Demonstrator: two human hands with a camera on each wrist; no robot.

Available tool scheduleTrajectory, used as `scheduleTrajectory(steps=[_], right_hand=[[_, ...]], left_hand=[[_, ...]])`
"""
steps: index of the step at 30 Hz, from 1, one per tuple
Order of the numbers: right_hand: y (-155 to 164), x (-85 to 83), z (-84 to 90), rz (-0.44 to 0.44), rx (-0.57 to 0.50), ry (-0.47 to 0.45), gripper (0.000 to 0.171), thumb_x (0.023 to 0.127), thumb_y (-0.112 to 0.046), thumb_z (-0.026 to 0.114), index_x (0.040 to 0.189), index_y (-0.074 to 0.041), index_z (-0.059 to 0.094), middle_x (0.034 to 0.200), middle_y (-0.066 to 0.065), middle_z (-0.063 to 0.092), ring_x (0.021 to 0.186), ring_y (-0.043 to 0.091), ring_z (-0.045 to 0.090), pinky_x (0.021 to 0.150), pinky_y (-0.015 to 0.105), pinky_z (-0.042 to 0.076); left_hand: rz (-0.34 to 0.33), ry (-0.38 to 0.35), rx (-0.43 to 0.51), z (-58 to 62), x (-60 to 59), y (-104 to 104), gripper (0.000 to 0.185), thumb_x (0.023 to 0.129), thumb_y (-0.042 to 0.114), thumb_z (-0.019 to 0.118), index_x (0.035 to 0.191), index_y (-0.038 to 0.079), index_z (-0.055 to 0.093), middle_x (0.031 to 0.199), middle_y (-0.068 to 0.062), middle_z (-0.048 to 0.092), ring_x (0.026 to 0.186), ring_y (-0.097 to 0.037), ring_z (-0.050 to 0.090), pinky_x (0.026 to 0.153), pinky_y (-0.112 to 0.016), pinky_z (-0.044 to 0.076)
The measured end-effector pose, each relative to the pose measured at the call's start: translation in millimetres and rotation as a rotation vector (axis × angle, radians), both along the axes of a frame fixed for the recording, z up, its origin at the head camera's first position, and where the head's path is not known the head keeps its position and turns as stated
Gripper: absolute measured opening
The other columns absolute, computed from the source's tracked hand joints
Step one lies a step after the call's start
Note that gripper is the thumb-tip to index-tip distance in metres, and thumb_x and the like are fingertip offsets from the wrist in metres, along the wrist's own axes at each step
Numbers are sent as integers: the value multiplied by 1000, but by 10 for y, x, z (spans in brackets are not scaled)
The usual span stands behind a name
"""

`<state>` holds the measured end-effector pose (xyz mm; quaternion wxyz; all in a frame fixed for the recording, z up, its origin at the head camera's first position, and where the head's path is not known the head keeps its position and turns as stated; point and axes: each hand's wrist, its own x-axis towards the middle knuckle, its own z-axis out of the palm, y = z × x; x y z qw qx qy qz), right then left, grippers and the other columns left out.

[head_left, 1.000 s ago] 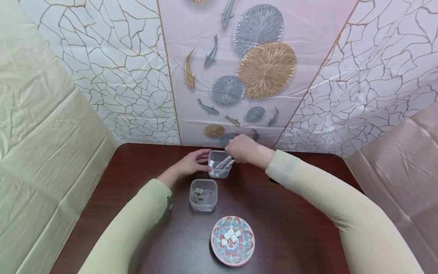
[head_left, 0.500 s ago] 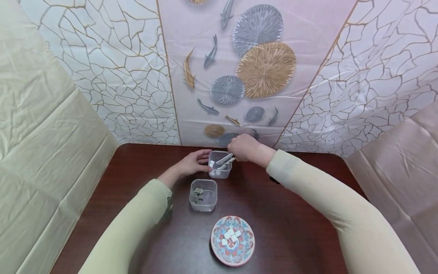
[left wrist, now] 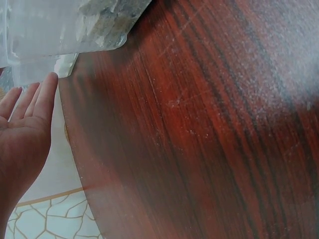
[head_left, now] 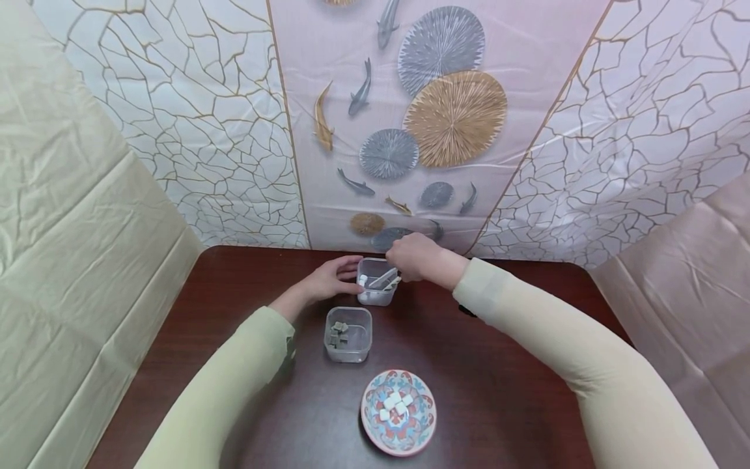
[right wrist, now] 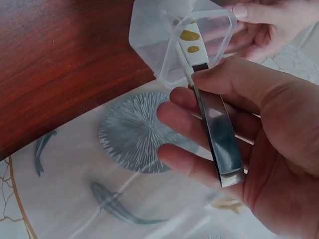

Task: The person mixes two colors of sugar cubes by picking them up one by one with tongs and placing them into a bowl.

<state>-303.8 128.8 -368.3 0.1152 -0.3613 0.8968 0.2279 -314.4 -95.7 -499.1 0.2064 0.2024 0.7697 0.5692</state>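
At the back of the table my left hand [head_left: 328, 280] holds the left side of a clear plastic container [head_left: 377, 299], thumb at its near corner and fingers at the far one. White cubes [head_left: 363, 280] lie along that container's left side. From the right, my right hand [head_left: 413, 256] grips small tongs [right wrist: 219, 132] with a metal handle and white, yellow-spotted arms. The tongs' arms reach down into the container, spread apart in the head view; their tips are hidden in the right wrist view. In the left wrist view, my left hand's fingers [left wrist: 45, 97] look nearly straight beside the plastic.
A second clear container [head_left: 348, 356] with several grey-brown cubes [head_left: 338, 332] stands just in front. Nearer the front edge, a patterned plate [head_left: 423, 423] bears several white cubes [head_left: 392, 401]. A patterned cloth [head_left: 258, 130] hangs behind the table's back edge.
My right hand shifts slightly right, then back left, with the tongs staying inside the container. The left hand, both containers and the plate keep their places.
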Motion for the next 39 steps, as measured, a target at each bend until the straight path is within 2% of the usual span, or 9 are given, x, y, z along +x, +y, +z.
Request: scheduleTrajectory(steps=[7,14,23,29,33,39], right_hand=[[-18,-23,-45,25,-16,67,8,96,-14,75,102,-10,78,101,9,76,92,30,74,81,46,65],[-14,-27,-39,3,-12,50,10,96,-20,79,101,-11,78,99,6,76,91,28,74,79,45,65],[-52,6,-48,33,-3,51,7,100,-11,69,100,-10,76,98,9,75,92,29,73,81,45,64],[0,41,11,21,-14,61,7,100,-12,71,99,-10,77,100,9,75,94,30,73,81,45,64],[75,88,87,12,-42,60,9,99,-11,72,92,-13,77,95,6,76,90,29,72,77,45,64],[233,162,174,51,-124,118,15,92,-7,73,80,-16,72,86,6,74,84,31,71,72,49,62]], left_hand=[[1,-7,9,2,6,3,77,96,0,77,162,-4,38,160,-27,48,148,-41,49,121,-47,46],[10,-7,-18,15,11,5,77,96,3,78,162,-2,39,160,-27,48,147,-40,50,120,-46,47],[13,-5,-26,23,18,8,77,97,4,78,162,-2,39,160,-26,49,148,-40,50,121,-46,47],[10,-10,-16,18,8,16,77,97,2,78,162,-2,38,160,-27,48,148,-41,49,121,-47,46],[5,-16,-6,19,10,23,77,97,1,77,162,-2,38,161,-27,48,148,-41,49,121,-46,46],[-2,-7,11,31,22,16,78,96,-1,77,162,-4,37,160,-29,47,148,-42,49,121,-47,46]])
